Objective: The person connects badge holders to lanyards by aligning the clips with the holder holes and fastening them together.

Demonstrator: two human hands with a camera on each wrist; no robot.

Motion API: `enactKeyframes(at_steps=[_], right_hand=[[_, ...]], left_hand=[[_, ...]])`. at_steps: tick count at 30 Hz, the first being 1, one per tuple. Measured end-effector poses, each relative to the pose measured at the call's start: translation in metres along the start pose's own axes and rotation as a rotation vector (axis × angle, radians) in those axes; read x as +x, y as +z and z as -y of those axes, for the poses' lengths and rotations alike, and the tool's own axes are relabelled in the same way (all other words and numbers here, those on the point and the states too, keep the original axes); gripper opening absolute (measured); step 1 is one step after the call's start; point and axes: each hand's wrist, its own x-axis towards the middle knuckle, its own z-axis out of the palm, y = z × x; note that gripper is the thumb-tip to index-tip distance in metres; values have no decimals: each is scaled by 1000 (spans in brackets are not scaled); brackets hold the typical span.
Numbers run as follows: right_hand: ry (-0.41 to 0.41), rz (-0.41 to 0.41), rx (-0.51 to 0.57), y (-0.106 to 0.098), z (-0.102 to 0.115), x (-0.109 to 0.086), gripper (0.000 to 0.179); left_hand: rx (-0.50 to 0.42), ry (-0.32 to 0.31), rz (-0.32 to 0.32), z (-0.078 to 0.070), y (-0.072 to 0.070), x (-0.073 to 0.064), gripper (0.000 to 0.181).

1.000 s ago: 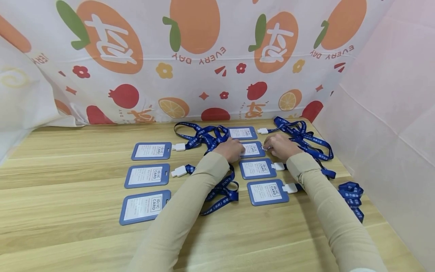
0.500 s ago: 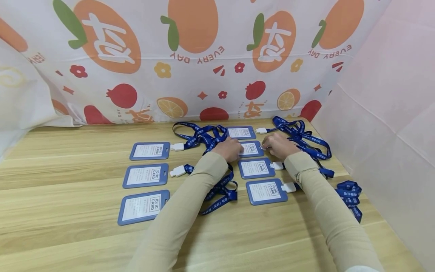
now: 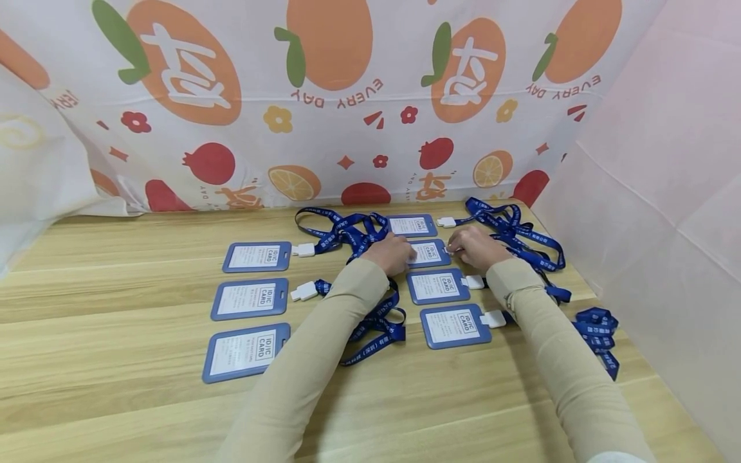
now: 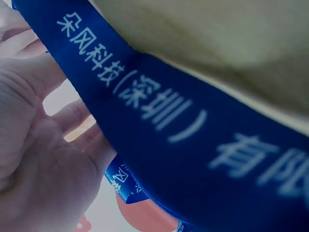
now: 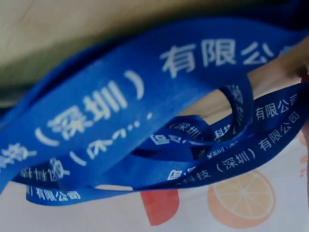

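In the head view, my left hand [image 3: 393,253] holds the left end of a blue badge holder [image 3: 427,253], second from the back in the right column. My right hand [image 3: 478,248] is at the holder's slotted right end, pinching a small white lanyard clip [image 3: 449,251] that the fingers mostly hide. In the left wrist view, a blue lanyard [image 4: 154,106] with white lettering crosses close in front of the palm. Loops of blue lanyard [image 5: 193,63] fill the right wrist view and hide the fingertips.
Two badge holders [image 3: 438,286] [image 3: 455,326] nearer me have white clips at their slots. Another holder [image 3: 412,226] lies behind, its clip [image 3: 446,222] apart. Several holders [image 3: 257,256] form a left column. Lanyards [image 3: 353,231] lie bunched between columns. A fruit-print cloth [image 3: 324,148] hangs behind the table.
Both hands stay at the same badge holder, with barely any finger movement. The head view shifts very slightly; the other holders and lanyards stay in place.
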Motion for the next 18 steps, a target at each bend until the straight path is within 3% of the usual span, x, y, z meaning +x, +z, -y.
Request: enactKeyframes(at_steps=[18], right_hand=[[-34,-63,-67,0,0,0,20]], left_hand=[[-23,12,9,2,-2,1,36]])
